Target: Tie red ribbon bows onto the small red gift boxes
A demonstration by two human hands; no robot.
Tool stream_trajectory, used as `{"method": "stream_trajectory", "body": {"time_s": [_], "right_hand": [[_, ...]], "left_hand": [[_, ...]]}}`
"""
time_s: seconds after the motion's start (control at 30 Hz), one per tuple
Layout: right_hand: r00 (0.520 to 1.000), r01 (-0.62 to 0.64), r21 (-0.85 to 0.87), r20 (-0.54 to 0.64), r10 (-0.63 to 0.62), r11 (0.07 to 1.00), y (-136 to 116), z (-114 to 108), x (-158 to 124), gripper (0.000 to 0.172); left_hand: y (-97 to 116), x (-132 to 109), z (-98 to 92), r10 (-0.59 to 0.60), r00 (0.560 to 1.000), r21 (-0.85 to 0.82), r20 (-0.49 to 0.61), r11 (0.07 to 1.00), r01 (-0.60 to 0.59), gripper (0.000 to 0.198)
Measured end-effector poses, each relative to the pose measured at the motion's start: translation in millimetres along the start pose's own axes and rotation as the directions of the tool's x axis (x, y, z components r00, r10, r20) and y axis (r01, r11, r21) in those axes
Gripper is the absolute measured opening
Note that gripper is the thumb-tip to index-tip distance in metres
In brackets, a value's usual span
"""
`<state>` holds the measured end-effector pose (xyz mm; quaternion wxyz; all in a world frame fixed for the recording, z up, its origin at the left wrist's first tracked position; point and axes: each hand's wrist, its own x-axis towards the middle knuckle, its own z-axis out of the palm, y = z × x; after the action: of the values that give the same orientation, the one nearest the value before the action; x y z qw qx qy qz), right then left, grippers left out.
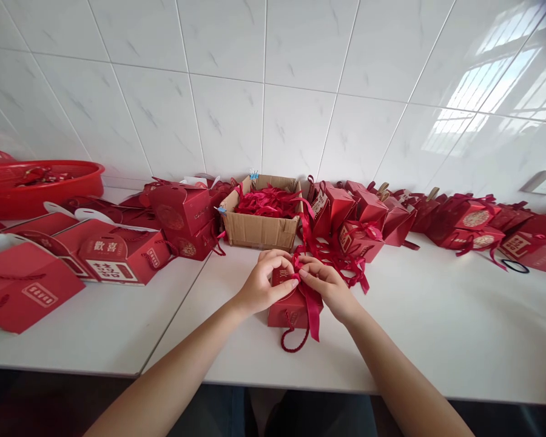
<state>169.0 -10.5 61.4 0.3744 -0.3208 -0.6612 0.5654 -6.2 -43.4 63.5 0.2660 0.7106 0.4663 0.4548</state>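
Observation:
A small red gift box (282, 315) stands on the white table in front of me, its dark red cord handle (295, 350) hanging down the near side. Over its top runs a crimson satin ribbon (313, 312), with one tail draped down the front. My left hand (269, 280) pinches the ribbon from the left, thumb and index finger meeting at the middle of the box top. From the right, my right hand (326, 284) pinches the same ribbon close to those fingertips. The exact shape of the ribbon between the fingers is partly hidden.
Behind the box stands a cardboard carton (261, 232) of red ribbons, with loose ribbons (352, 267) spilling beside it. Red boxes (118, 255) crowd the left, near a red basin (40, 188). Ribboned boxes (468, 224) line the wall at right, near a black ring (515, 266).

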Motion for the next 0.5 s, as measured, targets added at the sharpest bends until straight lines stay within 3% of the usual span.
{"method": "stream_trajectory", "body": {"time_s": [0.33,0.5], "right_hand": [[1.000,0.022,-0.037,0.000,-0.022,0.999,-2.3,0.2,-2.4,0.028],[0.998,-0.005,-0.056,-0.058,0.002,0.998,-6.9,-3.6,-0.6,0.030]], "left_hand": [[1.4,0.3,1.0,-0.011,1.000,0.065,-0.011,0.998,0.011,0.020],[0.6,1.7,1.7,-0.109,0.994,0.004,0.012,0.994,0.108,0.023]]}}
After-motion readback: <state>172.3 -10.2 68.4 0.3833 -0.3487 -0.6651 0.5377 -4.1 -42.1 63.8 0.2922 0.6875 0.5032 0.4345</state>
